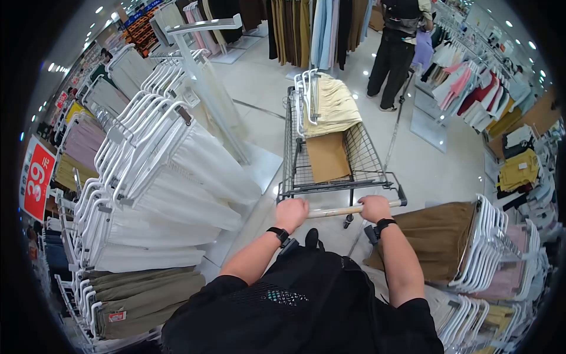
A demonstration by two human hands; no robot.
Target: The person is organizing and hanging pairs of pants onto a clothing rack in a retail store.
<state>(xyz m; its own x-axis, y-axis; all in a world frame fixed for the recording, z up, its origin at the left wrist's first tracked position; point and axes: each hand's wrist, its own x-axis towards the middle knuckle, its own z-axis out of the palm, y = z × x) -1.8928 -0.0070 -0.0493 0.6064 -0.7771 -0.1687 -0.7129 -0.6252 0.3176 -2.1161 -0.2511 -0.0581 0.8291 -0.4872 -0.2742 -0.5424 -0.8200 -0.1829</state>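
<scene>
Both of my hands are closed round the handle (335, 211) of a wire shopping cart (368, 154). My left hand (292, 213) grips it near the left end, and my right hand (375, 208) holds it towards the right end. Pale yellow garments (336, 103) on white hangers (308, 97) lie across the far part of the cart. Below them a brown cardboard piece (328, 157) rests inside the basket. Each wrist has a black band with a small device.
White skirts (183, 177) hang on a rack close at the left. Brown garments (439, 239) on white hangers stand close at the right. A person in dark trousers (390, 65) stands beyond the cart, beside more racks. Trousers (321, 35) hang straight ahead.
</scene>
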